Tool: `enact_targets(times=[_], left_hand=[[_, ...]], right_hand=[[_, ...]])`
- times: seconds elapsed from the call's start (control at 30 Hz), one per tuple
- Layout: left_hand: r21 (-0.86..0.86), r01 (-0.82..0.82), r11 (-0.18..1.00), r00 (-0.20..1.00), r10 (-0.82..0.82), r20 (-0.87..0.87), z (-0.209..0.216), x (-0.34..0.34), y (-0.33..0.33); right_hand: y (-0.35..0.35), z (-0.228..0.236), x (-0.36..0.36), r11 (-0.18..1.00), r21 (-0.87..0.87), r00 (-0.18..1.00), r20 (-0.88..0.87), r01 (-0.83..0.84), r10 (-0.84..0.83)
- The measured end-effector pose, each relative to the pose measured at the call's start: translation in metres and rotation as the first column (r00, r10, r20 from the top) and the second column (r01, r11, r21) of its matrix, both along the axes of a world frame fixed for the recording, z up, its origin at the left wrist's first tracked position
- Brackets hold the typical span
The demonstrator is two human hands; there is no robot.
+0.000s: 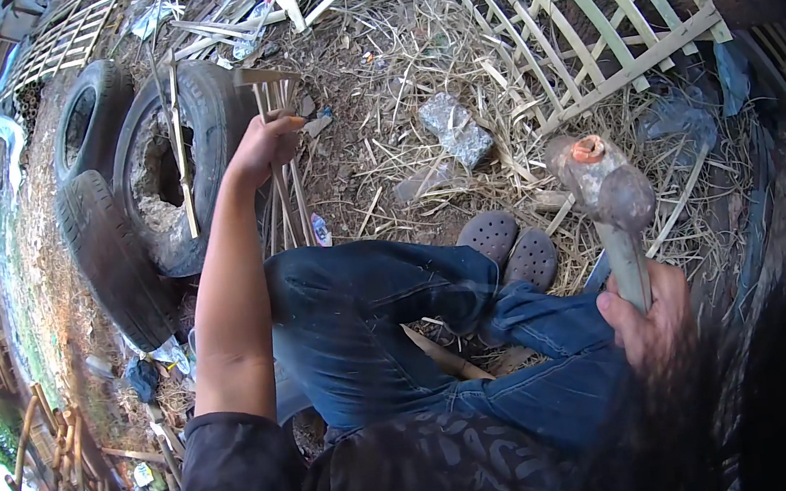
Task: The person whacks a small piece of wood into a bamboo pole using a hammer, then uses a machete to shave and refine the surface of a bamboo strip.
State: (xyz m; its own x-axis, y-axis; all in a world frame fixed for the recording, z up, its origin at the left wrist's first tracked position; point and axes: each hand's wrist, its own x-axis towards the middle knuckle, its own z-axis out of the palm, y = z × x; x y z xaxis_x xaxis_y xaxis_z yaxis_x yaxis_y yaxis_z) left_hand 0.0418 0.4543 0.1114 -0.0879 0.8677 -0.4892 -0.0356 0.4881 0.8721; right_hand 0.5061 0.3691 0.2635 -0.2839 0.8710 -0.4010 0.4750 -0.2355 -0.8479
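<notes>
My left hand [267, 150] reaches out past my knee, its fingers closed round several thin bamboo strips [286, 205]. The strips stand roughly upright beside the old tyres, and their lower ends pass behind my leg. On the right, my right hand [658, 309] is wrapped round the pale handle of a hammer [625, 258]. The hammer's worn, blunt head [621, 190] is raised above my knee, with an orange-brown patch at the top of the handle. Nothing touches the hammer head.
Old tyres [213, 120] lie on the left, one filled with a hardened mass. Woven bamboo lattice panels [582, 88] lie at the upper right and far back. A stone block [455, 131] sits among straw-like shavings, near grey clogs [528, 262]. Bamboo poles [61, 453] stand at the lower left.
</notes>
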Motion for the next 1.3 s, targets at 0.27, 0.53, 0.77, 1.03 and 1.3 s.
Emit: enact_targets(times=[0.27, 0.53, 0.77, 1.03, 1.3], left_hand=[[0.058, 0.183, 0.981, 0.865, -0.133, -0.484, -0.047, 0.04, 0.027], [-0.012, 0.271, 0.963, 0.704, -0.207, -0.679, -0.077, 0.116, 0.036], [-0.092, 0.373, 0.923, 0.602, -0.316, -0.733, -0.131, 0.147, 0.051], [-0.262, 0.412, 0.873, 0.535, -0.464, -0.706, -0.167, 0.163, 0.061], [-0.345, 0.464, 0.816, 0.419, -0.545, -0.726, -0.215, 0.153, 0.076]], right_hand=[[-0.007, 0.004, 0.007, 0.971, 0.012, 0.936, -0.268, 0.239, -0.227], [-0.023, 0.013, 0.032, 0.954, -0.137, 0.67, -0.684, 0.268, -0.286], [-0.026, -0.008, 0.038, 0.874, -0.306, 0.643, -0.592, 0.378, -0.485], [-0.012, -0.018, 0.034, 0.868, -0.346, 0.734, -0.471, 0.357, -0.49], [-0.008, -0.024, 0.034, 0.866, -0.362, 0.754, -0.442, 0.345, -0.485]])
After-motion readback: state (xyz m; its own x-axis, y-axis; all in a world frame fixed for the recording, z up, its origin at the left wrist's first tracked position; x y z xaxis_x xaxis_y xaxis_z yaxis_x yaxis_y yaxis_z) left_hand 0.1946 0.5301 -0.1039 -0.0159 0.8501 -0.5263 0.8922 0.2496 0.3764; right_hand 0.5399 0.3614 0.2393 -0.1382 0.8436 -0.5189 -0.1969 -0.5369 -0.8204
